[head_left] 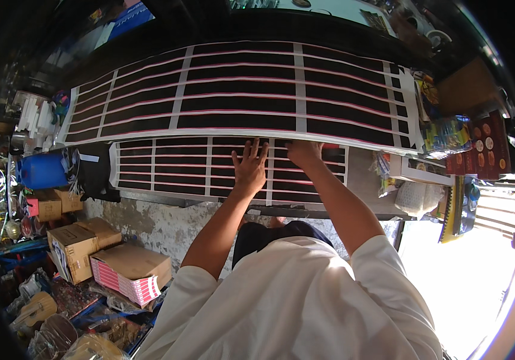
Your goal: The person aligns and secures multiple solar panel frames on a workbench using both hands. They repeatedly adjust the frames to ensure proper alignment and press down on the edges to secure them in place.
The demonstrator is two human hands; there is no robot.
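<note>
Upper sheet (pixel 239 87): black, white-banded; thin stripes apparently pink.

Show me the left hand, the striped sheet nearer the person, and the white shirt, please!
Left hand (pixel 249 176): head view, on the back of the hand.
Nearer striped sheet (pixel 179 162): head view, on its left half.
White shirt (pixel 290 294): head view, on the middle of its cloth.

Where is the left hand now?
Near the head view's centre, the left hand is spread over the lower striped sheet, left of the right hand.
</note>
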